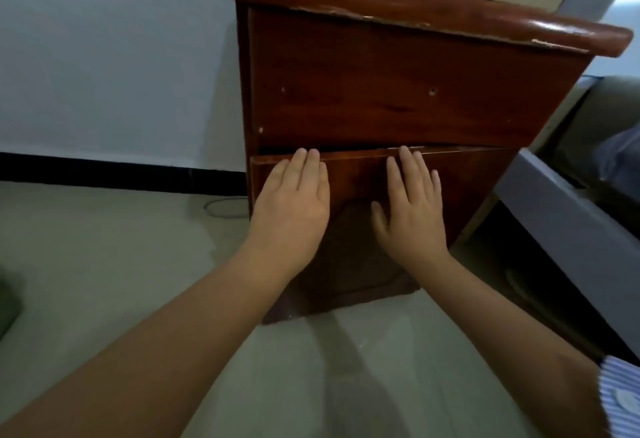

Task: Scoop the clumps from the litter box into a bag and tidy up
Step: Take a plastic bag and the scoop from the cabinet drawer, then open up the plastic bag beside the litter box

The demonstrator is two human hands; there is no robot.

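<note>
A dark red wooden bedside cabinet (398,91) stands against the white wall. Its lower drawer front (478,188) sits slightly out from the cabinet, with a dark gap along its top edge. My left hand (294,202) lies flat on the left part of that drawer front, fingers straight and reaching the top edge. My right hand (412,205) presses flat on the middle of the same front, fingers spread and straight. Neither hand holds anything. No litter box, scoop or bag is in view.
A grey bed frame (561,230) runs along the right, close to the cabinet. A thin white cable (221,209) lies on the pale tiled floor (104,264) left of the cabinet. A dark object (7,299) sits at the left edge.
</note>
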